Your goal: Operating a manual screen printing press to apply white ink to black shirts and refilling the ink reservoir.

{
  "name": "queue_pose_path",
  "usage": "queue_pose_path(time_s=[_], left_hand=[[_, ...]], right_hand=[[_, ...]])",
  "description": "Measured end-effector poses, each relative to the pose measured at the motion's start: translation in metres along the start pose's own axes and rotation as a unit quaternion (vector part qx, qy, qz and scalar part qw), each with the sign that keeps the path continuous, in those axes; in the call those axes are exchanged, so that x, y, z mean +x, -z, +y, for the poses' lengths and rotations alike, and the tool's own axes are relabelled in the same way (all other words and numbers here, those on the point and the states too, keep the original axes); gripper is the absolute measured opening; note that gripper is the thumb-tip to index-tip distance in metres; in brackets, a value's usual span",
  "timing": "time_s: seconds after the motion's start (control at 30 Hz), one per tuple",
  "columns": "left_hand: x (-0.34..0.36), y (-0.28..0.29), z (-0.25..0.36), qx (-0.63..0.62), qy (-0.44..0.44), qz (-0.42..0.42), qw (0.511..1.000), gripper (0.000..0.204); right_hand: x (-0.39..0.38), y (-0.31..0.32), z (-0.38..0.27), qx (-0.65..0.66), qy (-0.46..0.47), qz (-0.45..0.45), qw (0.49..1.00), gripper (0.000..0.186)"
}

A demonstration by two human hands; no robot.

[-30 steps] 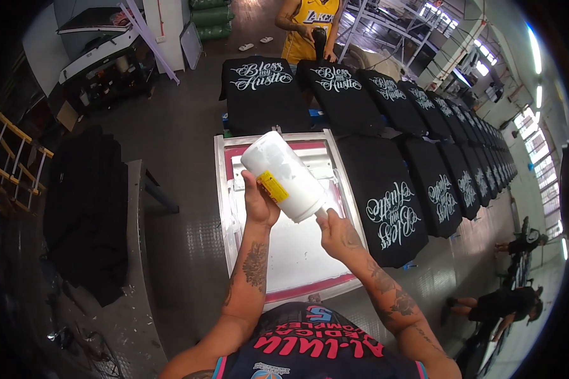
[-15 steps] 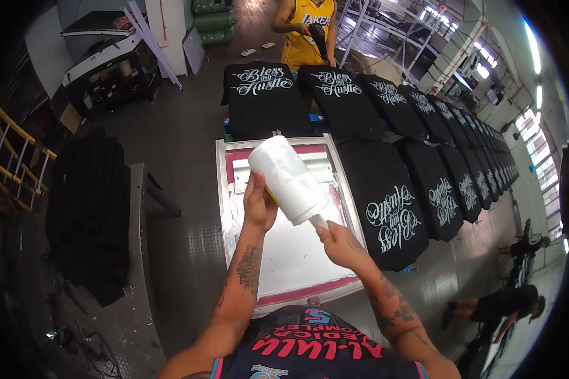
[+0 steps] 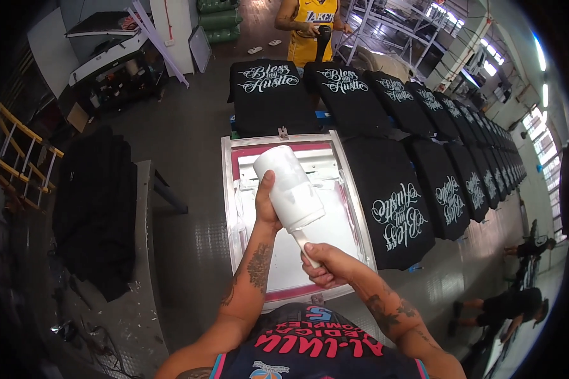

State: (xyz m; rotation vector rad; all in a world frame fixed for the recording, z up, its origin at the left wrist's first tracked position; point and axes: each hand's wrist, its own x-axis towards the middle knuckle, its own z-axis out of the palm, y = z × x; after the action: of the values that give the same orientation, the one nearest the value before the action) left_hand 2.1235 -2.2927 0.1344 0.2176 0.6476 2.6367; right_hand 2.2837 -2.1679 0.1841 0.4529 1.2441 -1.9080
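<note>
My left hand (image 3: 267, 205) is wrapped round a white plastic tub (image 3: 289, 180), which is tilted so its mouth faces down toward me. In my right hand (image 3: 330, 261) is the pale handle of a spatula (image 3: 301, 240), its far end at the tub's mouth; whether the blade is inside is hidden. Both hands are above a screen-printing frame (image 3: 358, 215) with a metal rim and a reddish border. White ink (image 3: 291, 259) covers much of its mesh. Behind the tub, a pale bar (image 3: 322, 169) lies across the frame's far end.
Black shirts with white lettering (image 3: 395, 208) lie in two long rows to the right and ahead. A pile of black cloth (image 3: 95, 215) rests on a metal table (image 3: 146, 252) at left. A person in yellow (image 3: 310, 31) holds a black dryer-like tool (image 3: 323, 43) beyond the shirts.
My right hand has moved down and toward the left with the spatula, and more of its handle shows. The tub has dropped slightly and stands steeper. The person in yellow has shifted the black tool.
</note>
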Motion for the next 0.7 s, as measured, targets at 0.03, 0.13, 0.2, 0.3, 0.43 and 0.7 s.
queue_pose_path(time_s=[0.03,0.13,0.2,0.3,0.43,0.7], left_hand=[[-0.002,-0.002,0.0,-0.017,0.007,-0.011,1.0,0.083],[0.001,-0.002,-0.009,-0.028,0.019,-0.031,0.999,0.085],[0.005,0.001,-0.01,-0.019,0.022,-0.035,0.999,0.086],[0.014,-0.007,-0.003,0.024,-0.032,-0.063,0.997,0.095],[0.048,0.008,0.019,-0.088,-0.051,-0.13,0.986,0.101],[0.08,0.035,0.047,-0.06,-0.121,-0.128,0.983,0.101]], right_hand=[[0.0,0.002,0.002,0.093,-0.015,-0.084,0.992,0.045],[0.012,0.015,0.02,0.271,-0.019,-0.301,0.914,0.044],[0.015,0.013,0.024,0.324,-0.004,-0.352,0.878,0.044],[0.019,0.022,0.025,0.341,0.03,-0.366,0.865,0.042],[-0.006,0.036,0.011,0.215,0.048,-0.23,0.948,0.044],[-0.07,0.056,-0.012,-0.084,0.059,-0.031,0.994,0.044]])
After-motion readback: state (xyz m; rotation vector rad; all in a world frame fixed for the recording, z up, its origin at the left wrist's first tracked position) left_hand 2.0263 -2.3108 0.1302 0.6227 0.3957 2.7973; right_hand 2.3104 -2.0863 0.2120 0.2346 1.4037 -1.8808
